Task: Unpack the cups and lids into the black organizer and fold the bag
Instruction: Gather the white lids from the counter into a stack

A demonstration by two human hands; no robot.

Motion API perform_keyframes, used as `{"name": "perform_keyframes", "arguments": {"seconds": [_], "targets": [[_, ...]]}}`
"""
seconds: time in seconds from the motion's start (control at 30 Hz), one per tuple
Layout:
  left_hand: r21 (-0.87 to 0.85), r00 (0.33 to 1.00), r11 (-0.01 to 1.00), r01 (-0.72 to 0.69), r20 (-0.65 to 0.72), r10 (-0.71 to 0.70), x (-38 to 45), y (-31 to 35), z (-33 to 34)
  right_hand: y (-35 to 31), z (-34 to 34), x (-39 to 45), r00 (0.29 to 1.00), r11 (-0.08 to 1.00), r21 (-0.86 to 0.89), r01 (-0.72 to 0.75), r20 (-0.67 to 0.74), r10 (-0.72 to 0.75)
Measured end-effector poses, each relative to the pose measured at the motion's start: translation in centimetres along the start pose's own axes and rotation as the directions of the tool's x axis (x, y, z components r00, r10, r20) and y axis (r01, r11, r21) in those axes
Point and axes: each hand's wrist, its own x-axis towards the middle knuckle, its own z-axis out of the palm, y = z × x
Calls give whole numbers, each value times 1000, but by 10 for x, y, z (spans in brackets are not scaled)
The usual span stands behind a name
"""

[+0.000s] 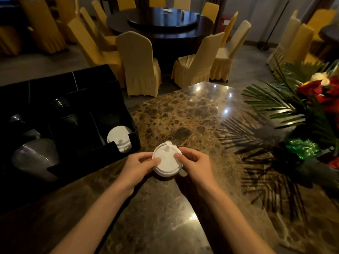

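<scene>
Both hands are wrapped around a small stack of white lids (167, 163) sitting on the marble counter (192, 114), just right of the organizer's near right corner. Left hand (142, 166) grips the stack from its left side with the thumb laid over the top lid, and the right hand (194, 165) pinches the right side, fingers curled onto the rim.

Going left to right: the black organizer (77, 99) takes up the counter's left edge. Its left compartments hold dark cups (36, 158) lying on their sides, though it's so dim in there I can't really tell how many. Further in there's a ribbed stack of black lids (68, 116). The right front compartment has more white lids (120, 139) standing on edge, leaning against the wall.

Over at the right edge of the counter sits a flower arrangement (315, 99) with red blooms and palm fronds, throwing striped shadows across the marble. Beyond the counter's far edge are yellow chairs (139, 65) around a dark round table (161, 22).
</scene>
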Motion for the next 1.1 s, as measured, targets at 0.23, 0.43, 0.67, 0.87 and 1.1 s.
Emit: {"name": "perform_keyframes", "arguments": {"seconds": [0.23,0.43,0.67,0.87,1.1], "targets": [[166,998,986,-26,-57,36,12,-7,-3,14,9,16,998,995,-97,-7,62,13],[252,1000,967,-20,2,20,15,-2,-7,12,15,13,992,937,-330,113,94,-87],[157,980,970,184,45,-193,14,1,-13,12,21,0,996,935,-343,91,29,-86],[158,975,967,197,67,-210,-3,-5,-16,11,21,-16,992,940,-322,115,92,-90],[-5,982,985,173,76,-172,-39,-7,-24,10,24,-53,991,992,-92,85,111,-75]]}}
